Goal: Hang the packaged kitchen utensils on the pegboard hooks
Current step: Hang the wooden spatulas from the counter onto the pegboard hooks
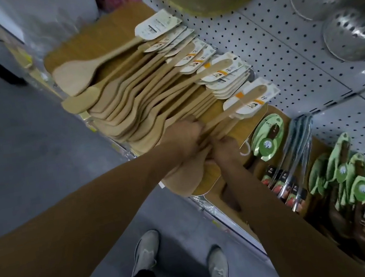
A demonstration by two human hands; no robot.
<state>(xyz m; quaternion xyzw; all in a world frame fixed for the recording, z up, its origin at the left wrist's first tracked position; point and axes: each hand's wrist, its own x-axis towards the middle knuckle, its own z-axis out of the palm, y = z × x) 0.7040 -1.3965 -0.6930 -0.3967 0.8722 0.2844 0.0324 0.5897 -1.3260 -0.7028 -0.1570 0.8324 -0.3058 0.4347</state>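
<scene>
Head view: left hand and right hand are gripping wooden spatulas hanging against the pegboard.

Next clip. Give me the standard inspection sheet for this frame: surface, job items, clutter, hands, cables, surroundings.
Surface: white pegboard wall panel, seen from above at a steep angle.
Job's things: wooden spatulas with white cards hang in crowded rows; a bundle of them sits between both hands.
Clutter: green-carded utensils, metal tongs and red-labelled tools hang to the right; metal colanders hang above.
Hands: left hand grips the spatula handles; right hand holds the same bundle from the other side.
Cables: nothing seen.
Surroundings: grey floor, the person's shoes below, wooden boards behind the spatulas.
</scene>
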